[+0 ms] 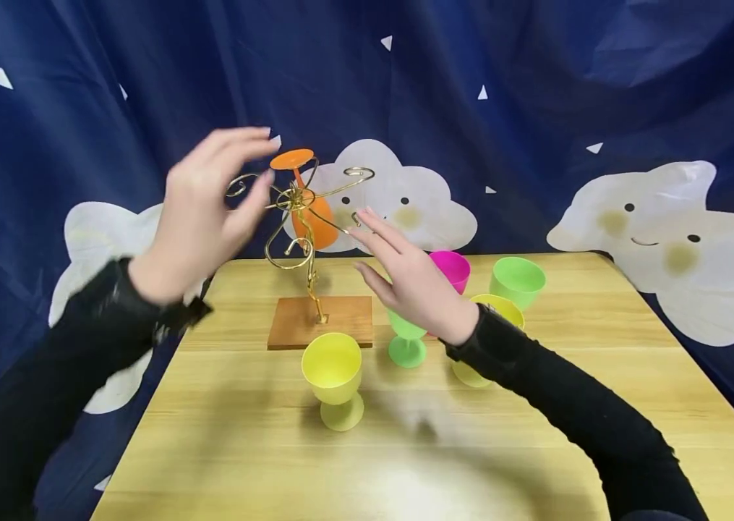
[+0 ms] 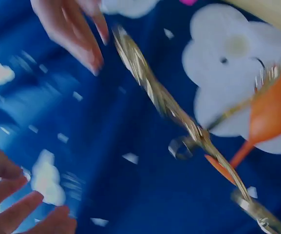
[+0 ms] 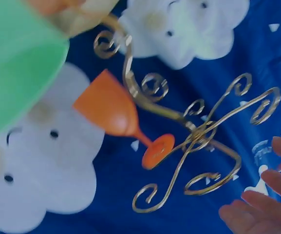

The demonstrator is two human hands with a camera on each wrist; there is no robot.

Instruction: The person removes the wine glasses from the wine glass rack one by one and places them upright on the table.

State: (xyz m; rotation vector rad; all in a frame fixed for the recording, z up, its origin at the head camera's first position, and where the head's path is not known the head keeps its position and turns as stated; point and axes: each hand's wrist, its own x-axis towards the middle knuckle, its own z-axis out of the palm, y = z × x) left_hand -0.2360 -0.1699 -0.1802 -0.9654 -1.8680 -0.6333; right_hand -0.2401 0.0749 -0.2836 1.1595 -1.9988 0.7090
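A gold wire stemware rack (image 1: 295,197) with curled arms rises from a wooden base. One orange plastic goblet (image 1: 314,221) hangs upside down on it, foot up, bowl below. My left hand (image 1: 207,206) is raised at the rack's left side, fingers relaxed and bent forward, nothing held; its fingertips come close to the orange foot in the head view. To the right of the rack, my right hand (image 1: 415,278) stretches its fingers toward a curled arm end, palm empty. It partly covers a green goblet (image 1: 408,340). The curled arms (image 3: 198,136) show sharply in the right wrist view.
A yellow goblet (image 1: 333,376) stands upright before the rack's wooden base (image 1: 288,325). Behind my right forearm stand a magenta goblet (image 1: 451,269), another green goblet (image 1: 518,278) and another yellow one (image 1: 500,305). A dark blue curtain (image 1: 523,130) hangs behind the wooden table (image 1: 223,449).
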